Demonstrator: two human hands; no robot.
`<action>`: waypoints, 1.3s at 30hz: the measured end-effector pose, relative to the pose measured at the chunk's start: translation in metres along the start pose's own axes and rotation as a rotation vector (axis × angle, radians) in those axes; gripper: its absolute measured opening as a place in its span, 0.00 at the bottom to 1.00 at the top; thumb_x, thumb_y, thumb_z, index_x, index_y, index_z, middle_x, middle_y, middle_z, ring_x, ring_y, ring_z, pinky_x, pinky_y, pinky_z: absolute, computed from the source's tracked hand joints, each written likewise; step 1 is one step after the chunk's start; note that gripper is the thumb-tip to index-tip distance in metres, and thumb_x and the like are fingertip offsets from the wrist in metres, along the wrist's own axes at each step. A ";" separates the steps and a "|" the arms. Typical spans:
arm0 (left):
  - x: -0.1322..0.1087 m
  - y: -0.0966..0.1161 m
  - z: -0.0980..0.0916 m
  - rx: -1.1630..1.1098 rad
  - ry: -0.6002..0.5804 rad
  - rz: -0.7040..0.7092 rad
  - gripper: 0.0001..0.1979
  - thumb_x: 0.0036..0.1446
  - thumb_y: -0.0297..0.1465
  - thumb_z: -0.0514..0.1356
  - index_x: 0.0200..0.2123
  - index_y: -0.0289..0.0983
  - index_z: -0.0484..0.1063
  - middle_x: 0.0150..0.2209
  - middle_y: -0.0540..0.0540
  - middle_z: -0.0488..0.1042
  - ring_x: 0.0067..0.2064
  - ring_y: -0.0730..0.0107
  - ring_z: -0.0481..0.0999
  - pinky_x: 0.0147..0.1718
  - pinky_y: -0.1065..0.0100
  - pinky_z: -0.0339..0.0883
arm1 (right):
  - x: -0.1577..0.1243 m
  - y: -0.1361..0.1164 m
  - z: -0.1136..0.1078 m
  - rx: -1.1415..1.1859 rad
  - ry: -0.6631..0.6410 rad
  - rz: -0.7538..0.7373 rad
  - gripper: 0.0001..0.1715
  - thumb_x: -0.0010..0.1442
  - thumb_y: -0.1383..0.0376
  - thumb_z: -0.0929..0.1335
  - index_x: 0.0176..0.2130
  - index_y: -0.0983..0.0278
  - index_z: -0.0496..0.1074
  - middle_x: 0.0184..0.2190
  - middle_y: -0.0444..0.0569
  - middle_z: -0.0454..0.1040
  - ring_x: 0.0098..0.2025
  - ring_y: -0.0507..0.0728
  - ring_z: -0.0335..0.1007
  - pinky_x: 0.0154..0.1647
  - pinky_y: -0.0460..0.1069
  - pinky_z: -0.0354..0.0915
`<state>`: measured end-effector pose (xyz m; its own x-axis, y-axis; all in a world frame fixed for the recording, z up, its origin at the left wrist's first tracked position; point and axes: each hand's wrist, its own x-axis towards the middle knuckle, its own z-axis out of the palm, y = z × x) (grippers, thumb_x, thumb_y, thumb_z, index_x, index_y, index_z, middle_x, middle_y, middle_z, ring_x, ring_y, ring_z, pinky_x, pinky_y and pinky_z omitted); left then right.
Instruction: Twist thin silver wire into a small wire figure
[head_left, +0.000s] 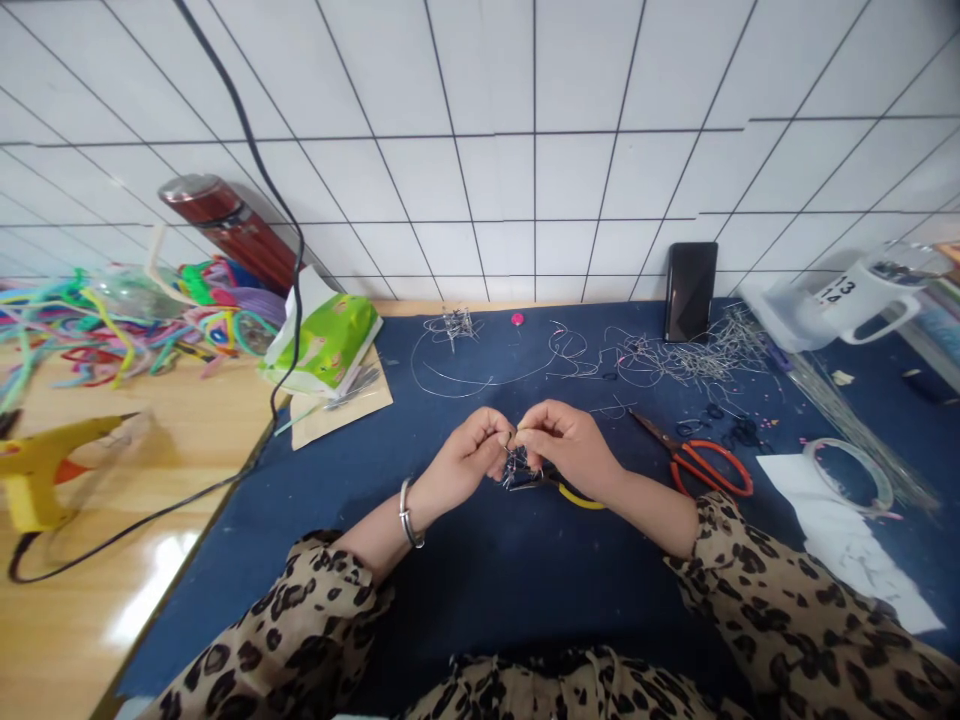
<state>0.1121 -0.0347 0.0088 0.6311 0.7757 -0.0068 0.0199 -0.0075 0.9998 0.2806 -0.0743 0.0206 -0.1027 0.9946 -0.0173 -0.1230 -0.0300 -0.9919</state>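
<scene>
Both hands meet over the middle of the blue mat [480,590]. My left hand [471,447] is closed in a pinch on a small wire piece [516,466], its silvery strands bent into a cluster. From the other side my right hand [562,440] pinches the same piece, thumb against forefinger. The fingers hide part of it, so its full shape cannot be made out. Just below and partly behind my right hand lies a tool with a yellow handle [579,497]; its head is largely covered. Red-handled scissors [705,465] rest to the right of my right hand.
Loose wire [701,362] lies tangled at the back right, below an upright phone [691,292]. A white mug [862,300] stands farther right. At left are a green tissue pack [322,345], a yellow glue gun [45,465], its black cord, pipe cleaners [112,320] and a red flask [232,230].
</scene>
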 end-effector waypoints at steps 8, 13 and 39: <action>-0.001 0.004 0.009 0.060 0.104 0.044 0.04 0.60 0.29 0.54 0.34 0.35 0.60 0.23 0.53 0.66 0.25 0.77 0.69 0.28 0.72 0.63 | 0.000 -0.007 -0.005 -0.562 0.033 -0.209 0.08 0.56 0.71 0.66 0.33 0.62 0.74 0.28 0.43 0.72 0.31 0.50 0.68 0.34 0.46 0.64; 0.001 0.001 0.010 -0.042 0.131 0.066 0.07 0.58 0.28 0.56 0.36 0.36 0.57 0.24 0.53 0.68 0.23 0.78 0.69 0.26 0.72 0.64 | 0.003 -0.004 -0.008 -0.725 -0.024 -0.402 0.10 0.59 0.70 0.64 0.36 0.61 0.75 0.30 0.44 0.74 0.35 0.51 0.69 0.39 0.47 0.64; 0.003 0.004 0.022 -0.109 0.266 0.000 0.07 0.57 0.27 0.56 0.33 0.37 0.57 0.22 0.55 0.67 0.23 0.78 0.69 0.26 0.73 0.66 | 0.003 0.017 -0.004 -1.136 0.063 -0.558 0.10 0.60 0.71 0.58 0.30 0.65 0.65 0.26 0.47 0.67 0.31 0.52 0.64 0.33 0.46 0.61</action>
<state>0.1311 -0.0468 0.0119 0.4056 0.9139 -0.0157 -0.0723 0.0492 0.9962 0.2826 -0.0717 0.0030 -0.2594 0.8485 0.4613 0.7825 0.4646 -0.4145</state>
